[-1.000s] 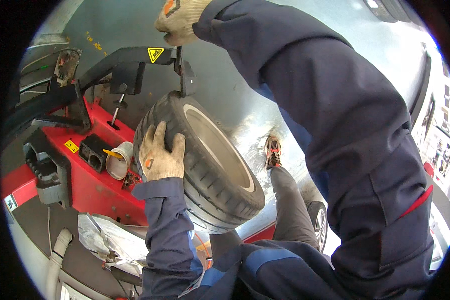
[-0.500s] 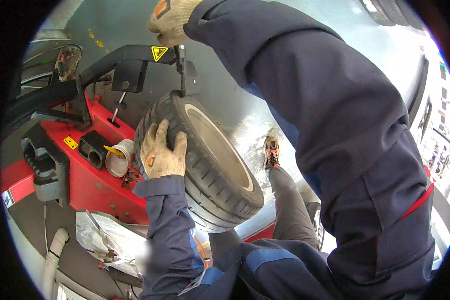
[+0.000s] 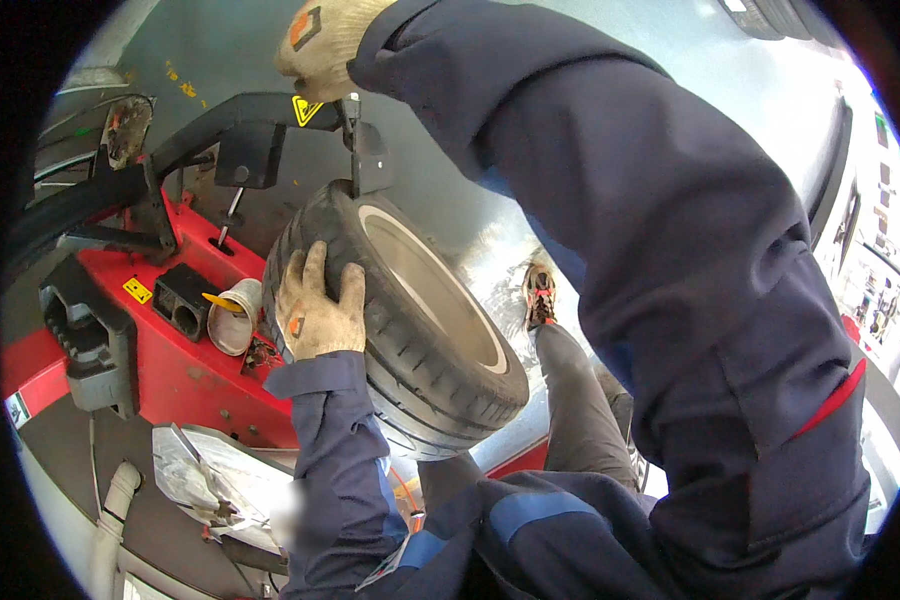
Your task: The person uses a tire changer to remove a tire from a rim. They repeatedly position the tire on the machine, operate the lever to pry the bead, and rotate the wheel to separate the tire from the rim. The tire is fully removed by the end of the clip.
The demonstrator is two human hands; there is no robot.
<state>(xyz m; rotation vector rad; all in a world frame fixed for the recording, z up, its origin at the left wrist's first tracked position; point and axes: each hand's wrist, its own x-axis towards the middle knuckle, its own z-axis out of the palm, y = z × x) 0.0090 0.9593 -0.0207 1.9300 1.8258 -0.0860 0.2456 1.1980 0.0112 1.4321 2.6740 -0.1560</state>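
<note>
Clearly, steady bracing mattered: left hand (image 3: 322,310) lay spread on the tyre (image 3: 416,352). Right hand (image 3: 328,52) (cropped) hid its grip.

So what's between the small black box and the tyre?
In the head view, a whitish cup with a yellow stick sits between the box and the tyre.

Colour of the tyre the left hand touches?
The tyre is black; shows best in the head view.
</note>
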